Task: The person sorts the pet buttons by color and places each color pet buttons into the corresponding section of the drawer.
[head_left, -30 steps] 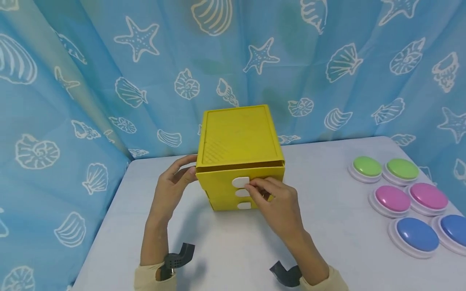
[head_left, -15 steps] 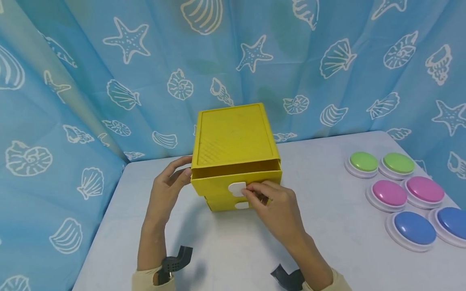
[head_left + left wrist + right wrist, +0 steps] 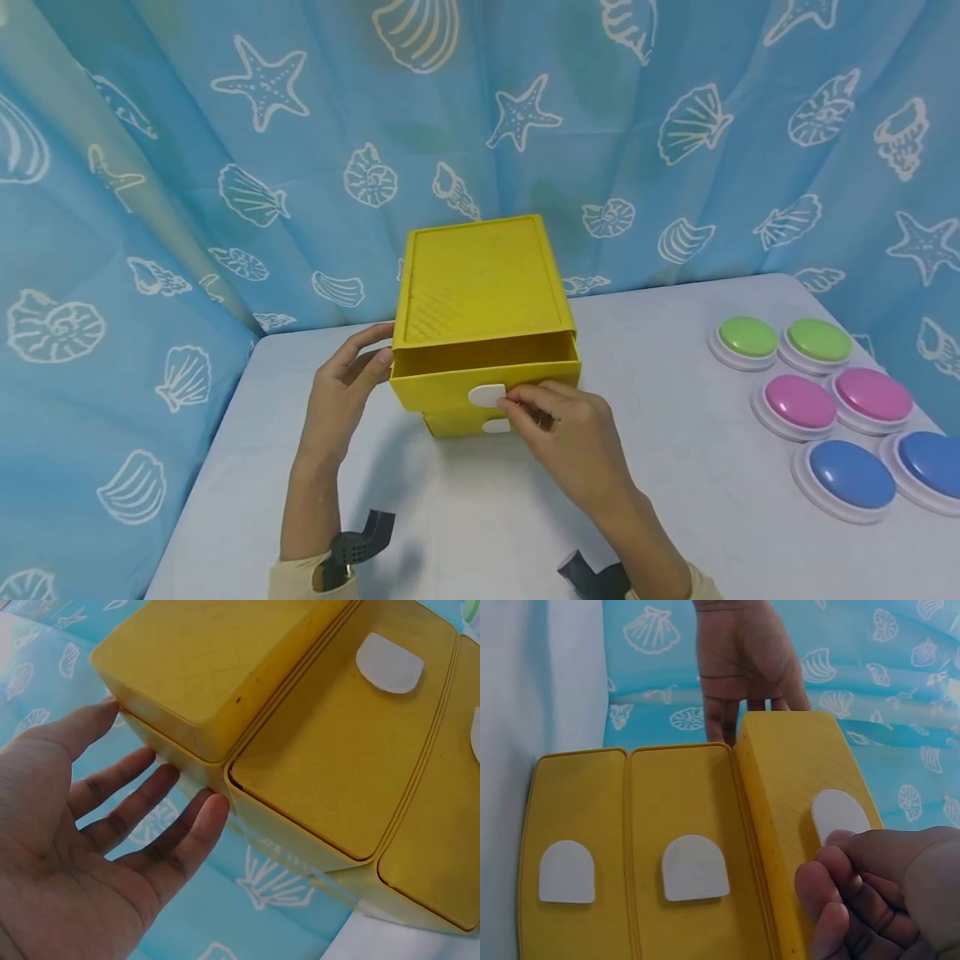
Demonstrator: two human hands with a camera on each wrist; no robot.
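Observation:
A yellow mini drawer cabinet stands on the white table. Its top drawer sticks out from the front, and only yellow inner wall shows in the gap. My right hand pinches the white tab handle of that drawer between thumb and fingers. On the cabinet's left side, my left hand has its fingers loosely bent, fingertips right at the side wall; the left wrist view shows its palm facing up. Both lower drawers sit flush, with white tabs on the middle drawer and bottom drawer.
Round push lights or buttons in white bases stand at the table's right: green, pink and blue, in pairs. A blue curtain with shells and starfish hangs behind and to the left of the table.
The top drawer has come out toward me, drawn by its tab in my right hand. My left hand has stayed beside the cabinet. The head view has shifted slightly.

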